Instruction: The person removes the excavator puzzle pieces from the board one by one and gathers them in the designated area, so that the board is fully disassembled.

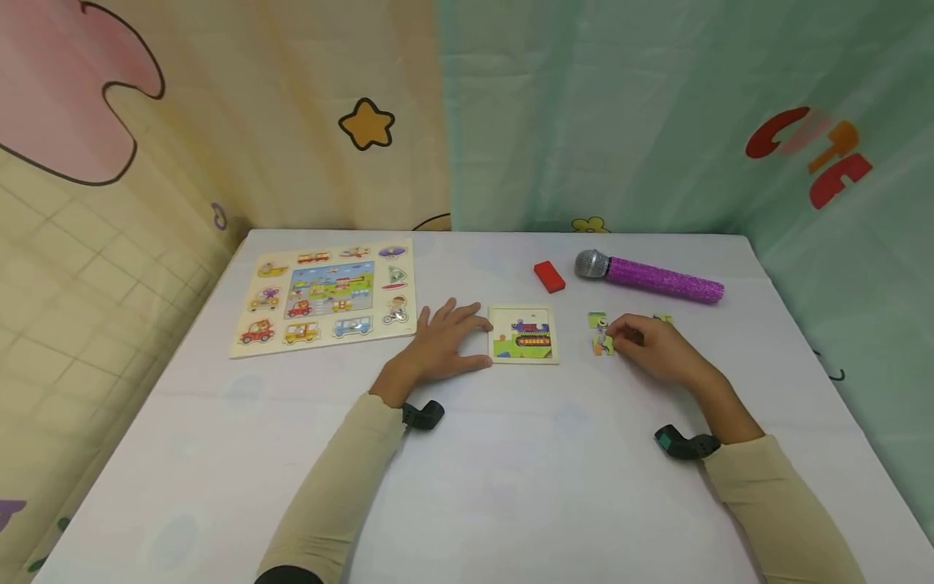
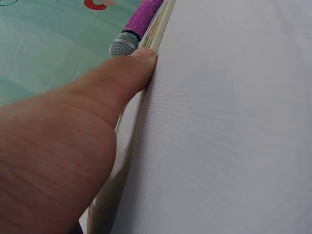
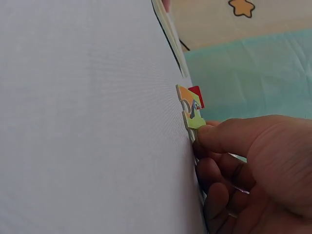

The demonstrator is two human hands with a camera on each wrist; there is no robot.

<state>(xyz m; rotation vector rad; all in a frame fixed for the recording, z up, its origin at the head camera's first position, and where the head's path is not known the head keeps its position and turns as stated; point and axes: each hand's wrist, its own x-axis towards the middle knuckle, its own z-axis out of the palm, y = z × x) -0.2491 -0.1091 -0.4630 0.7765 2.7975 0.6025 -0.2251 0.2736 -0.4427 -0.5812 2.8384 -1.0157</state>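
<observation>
In the head view a small square puzzle tray (image 1: 521,362) lies mid-table with a purple and green picture in it. My left hand (image 1: 445,345) rests at its left side, fingers spread, with the thumb (image 2: 134,68) right at the tray's edge. To the right of the tray, my right hand (image 1: 657,349) pinches a jigsaw piece (image 3: 192,109), orange and green with a bird-like figure, between thumb and fingertips. The piece is close over the tabletop. Beyond the knuckles, another green jigsaw piece (image 1: 662,318) peeks out, mostly hidden.
At the left lies a large vehicle puzzle board (image 1: 248,328). Toward the back are a red block (image 1: 550,276) and a purple glittery microphone (image 1: 660,279). Printed curtains (image 1: 584,122) hang behind the white table (image 1: 525,487).
</observation>
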